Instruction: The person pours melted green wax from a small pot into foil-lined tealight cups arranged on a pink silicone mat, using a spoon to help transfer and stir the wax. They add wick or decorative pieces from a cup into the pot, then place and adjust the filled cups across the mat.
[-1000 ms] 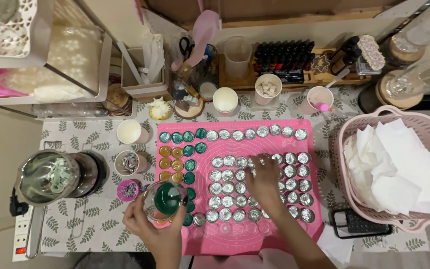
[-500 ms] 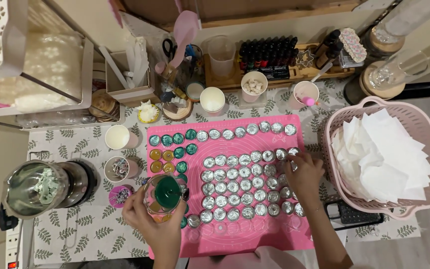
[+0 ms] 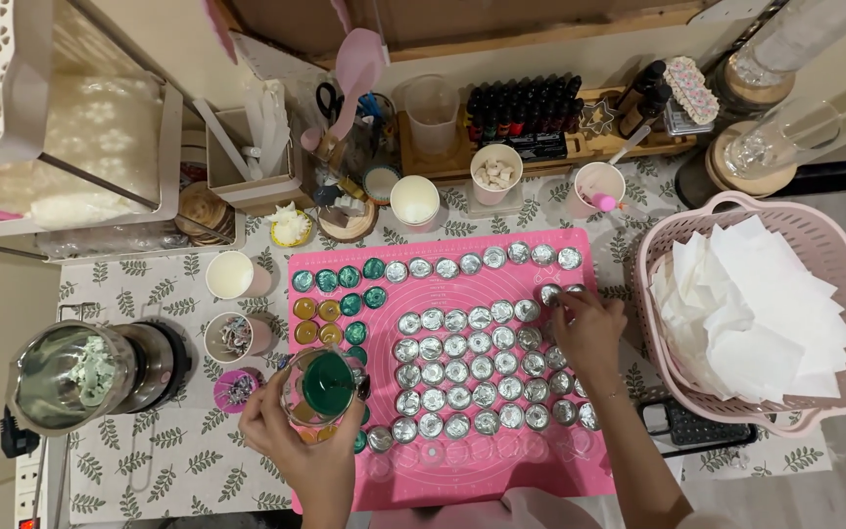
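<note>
Over pink mat | left hand grips green-filled cup | right hand seemingly pinches tin

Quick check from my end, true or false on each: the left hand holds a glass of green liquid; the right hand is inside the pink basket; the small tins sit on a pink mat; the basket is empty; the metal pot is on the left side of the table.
1. The left hand holds a glass of green liquid. True.
2. The right hand is inside the pink basket. False: it is over the small tins, near the right edge of the rows.
3. The small tins sit on a pink mat. True.
4. The pink basket is empty. False: it holds white paper sheets.
5. The metal pot is on the left side of the table. True.
</note>
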